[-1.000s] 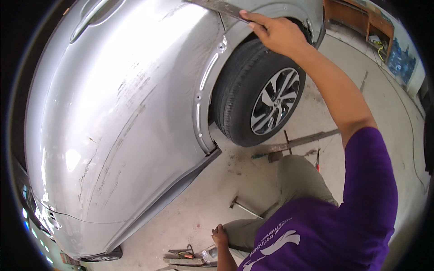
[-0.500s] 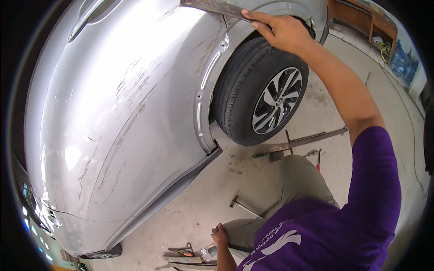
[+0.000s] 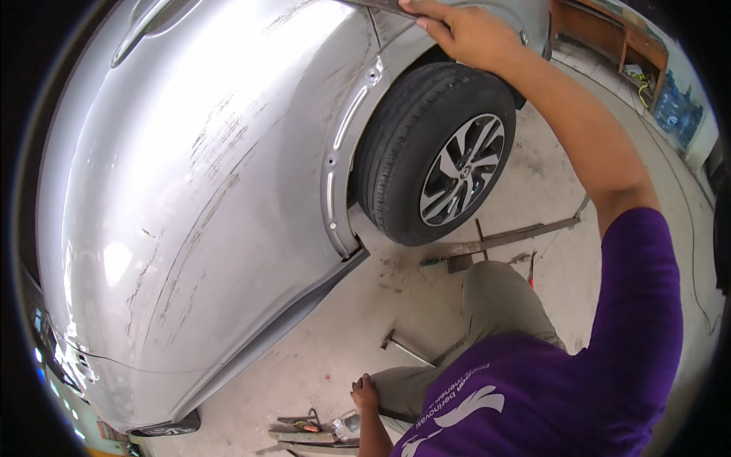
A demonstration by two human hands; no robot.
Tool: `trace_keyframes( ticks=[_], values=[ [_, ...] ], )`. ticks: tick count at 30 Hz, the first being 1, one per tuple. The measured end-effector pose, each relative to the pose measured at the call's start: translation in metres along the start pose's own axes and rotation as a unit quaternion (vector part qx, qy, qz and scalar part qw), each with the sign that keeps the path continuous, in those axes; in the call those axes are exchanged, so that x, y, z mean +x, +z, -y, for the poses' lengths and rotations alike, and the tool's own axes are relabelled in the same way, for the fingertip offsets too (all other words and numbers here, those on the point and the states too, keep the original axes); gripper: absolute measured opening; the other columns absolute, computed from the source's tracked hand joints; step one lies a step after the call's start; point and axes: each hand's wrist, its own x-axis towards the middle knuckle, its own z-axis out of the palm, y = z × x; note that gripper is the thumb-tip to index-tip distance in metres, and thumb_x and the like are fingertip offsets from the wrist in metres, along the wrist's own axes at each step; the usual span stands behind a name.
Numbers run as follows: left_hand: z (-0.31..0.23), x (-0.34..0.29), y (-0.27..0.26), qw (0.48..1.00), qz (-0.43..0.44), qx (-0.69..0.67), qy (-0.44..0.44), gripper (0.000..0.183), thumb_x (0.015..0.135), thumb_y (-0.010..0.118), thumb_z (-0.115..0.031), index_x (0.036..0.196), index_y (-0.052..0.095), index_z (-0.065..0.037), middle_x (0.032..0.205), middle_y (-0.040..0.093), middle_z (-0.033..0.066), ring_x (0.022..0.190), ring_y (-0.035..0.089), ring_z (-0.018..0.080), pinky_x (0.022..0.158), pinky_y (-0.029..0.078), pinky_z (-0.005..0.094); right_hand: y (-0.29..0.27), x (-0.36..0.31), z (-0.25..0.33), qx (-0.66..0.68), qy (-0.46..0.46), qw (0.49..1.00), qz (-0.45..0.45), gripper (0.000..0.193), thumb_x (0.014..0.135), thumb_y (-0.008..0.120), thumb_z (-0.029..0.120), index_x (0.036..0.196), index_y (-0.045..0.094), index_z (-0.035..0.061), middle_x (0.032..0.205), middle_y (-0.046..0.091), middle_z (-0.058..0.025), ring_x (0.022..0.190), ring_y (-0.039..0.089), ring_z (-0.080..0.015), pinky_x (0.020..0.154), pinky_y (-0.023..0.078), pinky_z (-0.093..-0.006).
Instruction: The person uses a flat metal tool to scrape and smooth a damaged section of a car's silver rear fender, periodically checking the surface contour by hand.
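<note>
At the top edge of the view, my right hand (image 3: pixel 476 36) is closed on one end of a long flat dark metal bar (image 3: pixel 387 5). The bar lies against or just over the silver car's body near the wheel arch; its far end is cut off by the frame. Long dark scratches (image 3: pixel 217 202) run down the silver door panel (image 3: pixel 251 251). Below my right arm is the black tyre (image 3: pixel 392 152) with its alloy rim (image 3: pixel 463 169). My left hand (image 3: pixel 365 393) rests by my knee, fingers partly showing and loosely bent, with no tool visible in it.
A hammer (image 3: pixel 407 347) lies on the floor by my leg. Beyond my knee are a long metal bar (image 3: pixel 525 234) and a green-handled tool (image 3: pixel 432 262). More tools (image 3: pixel 304 436) lie at the bottom. A wooden cabinet (image 3: pixel 598 34) and blue water bottles (image 3: pixel 678 107) stand far right.
My right hand and the flat bar have moved up slightly, so less of the bar shows. The whole view has shifted a little. My left hand stays by the knee.
</note>
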Motion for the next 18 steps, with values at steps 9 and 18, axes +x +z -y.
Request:
trace_keyframes(
  ticks=[9,18],
  values=[
    [0.017,0.003,0.008,0.999,-0.033,-0.008,0.01,0.06,0.101,0.044,-0.051,0.125,0.068,-0.001,0.138,0.058,0.0261,0.137,0.043,0.0459,0.118,0.026,0.0511,-0.018,0.003,0.014,0.043,0.013,0.999,0.004,0.036,0.099,0.054,0.033,0.133,0.064,0.0247,0.09,0.071,-0.0223,0.079,0.068,-0.0428,0.074,0.054,-0.0516],
    [0.032,0.015,0.002,0.999,-0.037,0.007,0.024,0.062,0.101,0.043,-0.054,0.123,0.069,-0.002,0.135,0.061,0.0236,0.137,0.043,0.0448,0.118,0.024,0.0543,-0.033,-0.001,0.019,0.008,-0.012,1.0,0.01,0.04,0.098,0.053,0.035,0.137,0.061,0.0286,0.088,0.072,-0.0199,0.08,0.069,-0.0396,0.076,0.055,-0.0503]
  ],
)
